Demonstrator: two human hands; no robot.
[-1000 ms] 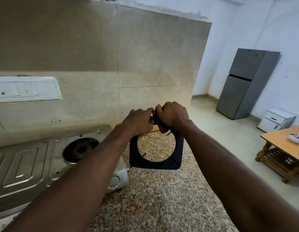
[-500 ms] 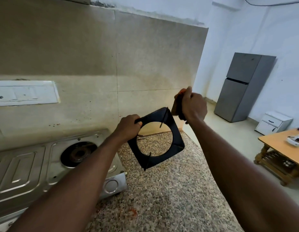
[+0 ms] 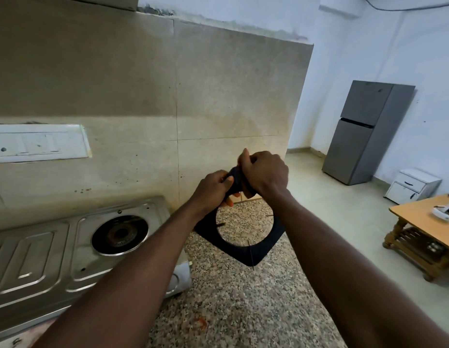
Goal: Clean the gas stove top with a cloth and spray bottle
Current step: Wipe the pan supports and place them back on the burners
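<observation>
Fingers point(image 3: 224, 183) of the left hand point(image 3: 211, 189) curl around the upper corner of a black pan support point(image 3: 246, 247), a square frame with a round opening, held tilted in the air above the speckled granite counter point(image 3: 243, 310). Right beside it, the right hand point(image 3: 266, 175) is clenched over a dark cloth point(image 3: 235, 175) pressed against that same corner, so both hands meet at the top of the frame and the rest of it hangs below them. Thin prongs point inward from the frame's edge.

Left of the hands sits the steel gas stove point(image 3: 55, 259), its right burner point(image 3: 120, 234) bare and open (the left forearm crosses in front of the stove's front corner and hides part of a knob). Behind stands a beige tiled backsplash point(image 3: 143, 96) with small reddish specks, carrying a white switch panel point(image 3: 37, 143). A small orange stain point(image 3: 200, 322) marks the counter nearer the camera.

Farther off to the right stand a grey refrigerator point(image 3: 366, 131), a small white drawer unit point(image 3: 412, 184) and a wooden table point(image 3: 427, 227) with some small items I cannot make out.
</observation>
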